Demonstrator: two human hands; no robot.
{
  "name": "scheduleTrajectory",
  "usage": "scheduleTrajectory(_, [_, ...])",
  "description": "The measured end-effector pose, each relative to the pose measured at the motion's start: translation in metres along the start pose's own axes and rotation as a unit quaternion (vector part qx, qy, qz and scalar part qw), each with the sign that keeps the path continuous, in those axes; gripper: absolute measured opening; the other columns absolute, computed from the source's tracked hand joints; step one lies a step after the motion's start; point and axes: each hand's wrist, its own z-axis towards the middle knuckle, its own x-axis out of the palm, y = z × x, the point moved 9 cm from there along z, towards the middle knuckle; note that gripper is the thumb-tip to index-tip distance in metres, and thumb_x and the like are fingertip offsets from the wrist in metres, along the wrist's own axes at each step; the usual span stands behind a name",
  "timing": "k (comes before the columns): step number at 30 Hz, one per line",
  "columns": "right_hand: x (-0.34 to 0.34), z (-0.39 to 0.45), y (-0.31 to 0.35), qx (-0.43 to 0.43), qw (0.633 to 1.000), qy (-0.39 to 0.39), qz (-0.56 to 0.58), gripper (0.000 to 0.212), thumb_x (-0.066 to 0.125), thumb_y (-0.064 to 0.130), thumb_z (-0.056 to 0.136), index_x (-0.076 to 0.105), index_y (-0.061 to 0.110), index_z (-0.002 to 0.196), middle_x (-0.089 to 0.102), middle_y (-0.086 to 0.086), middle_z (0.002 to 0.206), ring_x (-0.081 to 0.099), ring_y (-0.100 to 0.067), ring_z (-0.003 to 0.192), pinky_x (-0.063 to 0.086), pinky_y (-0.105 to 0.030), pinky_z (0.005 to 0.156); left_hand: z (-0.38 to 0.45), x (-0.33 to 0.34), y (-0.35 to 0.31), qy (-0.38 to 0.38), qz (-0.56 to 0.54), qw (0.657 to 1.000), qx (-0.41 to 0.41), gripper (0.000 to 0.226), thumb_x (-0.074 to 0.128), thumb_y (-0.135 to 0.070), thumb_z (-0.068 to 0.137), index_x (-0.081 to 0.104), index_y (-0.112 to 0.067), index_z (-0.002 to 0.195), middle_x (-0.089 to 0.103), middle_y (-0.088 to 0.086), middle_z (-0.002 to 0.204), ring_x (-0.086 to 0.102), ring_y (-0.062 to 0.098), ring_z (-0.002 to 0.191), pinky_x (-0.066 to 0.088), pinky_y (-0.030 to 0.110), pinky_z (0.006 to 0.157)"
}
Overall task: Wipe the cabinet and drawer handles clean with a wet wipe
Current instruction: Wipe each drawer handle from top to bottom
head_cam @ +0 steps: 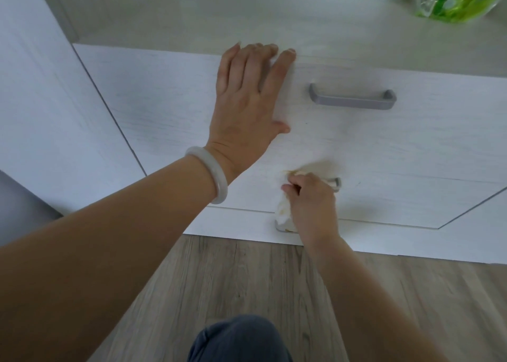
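Here the right hand (310,197) grips a crumpled wet wipe (284,211), fingers curled round it and round the left end of the middle drawer handle (333,183), whose bar runs on horizontally to the hand's right, only its right end showing. The left hand (247,104) lies flat and relaxed, fingers straight, pressed on the top drawer front (164,101), fingertips at its upper edge. The top drawer handle (352,98), a grey horizontal bar, sits just right of the left hand and above the right hand. A third handle (282,228) shows directly below the wipe. The stroke in hand probably travels rightward along the bar's long axis; the right hand is the nearer to every handle.
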Motion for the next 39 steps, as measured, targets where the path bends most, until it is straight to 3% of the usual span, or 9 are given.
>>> scheduleTrajectory(3, [-0.019, 0.001, -0.023, 0.041, 0.999, -0.031, 0.015, 0.02, 0.064, 0.024, 0.089, 0.072, 0.016, 0.105, 0.068, 0.002, 0.097, 0.058, -0.013, 0.085, 0.037, -0.016, 0.079, 0.0, 0.0, 0.001, 0.001, -0.008, 1.0, 0.008, 0.106, 0.081, -0.057, 0.053, 0.043, -0.012, 0.14, 0.049, 0.014, 0.135, 0.044, 0.033, 0.126, 0.019, 0.047, 0.115])
scheduleTrajectory(5, [-0.034, -0.002, -0.046, 0.071, 0.996, -0.052, 0.027, 0.017, 0.067, 0.023, 0.086, 0.073, 0.018, 0.101, 0.07, 0.003, 0.09, 0.063, -0.015, 0.077, 0.051, -0.029, 0.082, -0.001, 0.0, 0.002, -0.005, -0.011, 1.0, 0.008, 0.106, 0.081, -0.057, 0.053, 0.043, -0.011, 0.14, 0.049, 0.014, 0.135, 0.045, 0.033, 0.126, 0.02, 0.047, 0.115])
scheduleTrajectory(7, [-0.035, -0.003, -0.057, 0.097, 0.992, -0.057, 0.052, 0.01, 0.068, 0.022, 0.085, 0.073, 0.019, 0.094, 0.069, 0.003, 0.081, 0.066, -0.02, 0.072, 0.056, -0.041, 0.076, -0.001, 0.001, 0.002, -0.009, -0.008, 1.0, 0.007, 0.106, 0.081, -0.058, 0.052, 0.044, -0.011, 0.14, 0.049, 0.014, 0.135, 0.045, 0.033, 0.126, 0.019, 0.047, 0.115])
scheduleTrajectory(12, [0.002, 0.001, -0.025, 0.071, 0.992, -0.005, 0.108, 0.004, 0.068, 0.02, 0.085, 0.065, 0.017, 0.085, 0.063, 0.004, 0.072, 0.064, -0.023, 0.072, 0.057, -0.045, 0.066, -0.002, 0.001, 0.001, -0.011, -0.01, 1.0, 0.011, 0.107, 0.081, -0.059, 0.051, 0.043, -0.012, 0.141, 0.049, 0.014, 0.135, 0.045, 0.033, 0.126, 0.021, 0.047, 0.114])
scheduleTrajectory(14, [0.007, -0.001, -0.02, 0.062, 0.991, 0.016, 0.114, 0.005, 0.068, 0.019, 0.085, 0.064, 0.018, 0.086, 0.064, 0.003, 0.072, 0.065, -0.021, 0.07, 0.057, -0.044, 0.066, -0.002, 0.0, 0.002, -0.013, -0.01, 1.0, 0.015, 0.107, 0.081, -0.059, 0.051, 0.043, -0.012, 0.14, 0.05, 0.014, 0.135, 0.046, 0.033, 0.125, 0.021, 0.047, 0.114])
scheduleTrajectory(20, [-0.033, -0.002, -0.056, 0.093, 0.991, -0.029, 0.088, 0.01, 0.068, 0.015, 0.084, 0.059, 0.017, 0.087, 0.064, 0.0, 0.076, 0.065, -0.024, 0.068, 0.058, -0.041, 0.057, -0.001, 0.001, 0.002, -0.017, -0.008, 1.0, 0.012, 0.107, 0.08, -0.059, 0.052, 0.044, -0.012, 0.141, 0.05, 0.013, 0.135, 0.045, 0.031, 0.126, 0.021, 0.046, 0.115])
scheduleTrajectory(27, [0.014, 0.002, -0.017, 0.038, 0.995, 0.036, 0.086, 0.013, 0.065, 0.02, 0.087, 0.053, 0.018, 0.091, 0.061, 0.005, 0.077, 0.063, -0.021, 0.073, 0.057, -0.045, 0.063, -0.002, 0.0, 0.002, -0.01, -0.006, 1.0, 0.016, 0.107, 0.08, -0.059, 0.052, 0.043, -0.012, 0.141, 0.05, 0.013, 0.135, 0.046, 0.032, 0.126, 0.022, 0.047, 0.114])
scheduleTrajectory(34, [-0.038, 0.001, -0.066, 0.066, 0.996, -0.041, 0.041, 0.011, 0.065, 0.013, 0.084, 0.055, 0.017, 0.084, 0.063, 0.001, 0.072, 0.063, -0.025, 0.064, 0.056, -0.044, 0.061, -0.002, 0.0, 0.002, -0.011, -0.003, 1.0, 0.01, 0.107, 0.081, -0.059, 0.052, 0.043, -0.012, 0.14, 0.05, 0.014, 0.134, 0.045, 0.032, 0.126, 0.021, 0.047, 0.115])
scheduleTrajectory(39, [-0.006, -0.008, -0.018, -0.02, 1.0, 0.002, 0.023, 0.013, 0.063, 0.016, 0.088, 0.051, 0.013, 0.09, 0.06, -0.001, 0.07, 0.059, -0.022, 0.065, 0.051, -0.035, 0.061, -0.002, 0.001, 0.002, 0.003, 0.007, 1.0, 0.004, 0.108, 0.081, -0.059, 0.053, 0.042, -0.012, 0.141, 0.048, 0.014, 0.135, 0.044, 0.033, 0.128, 0.018, 0.048, 0.116])
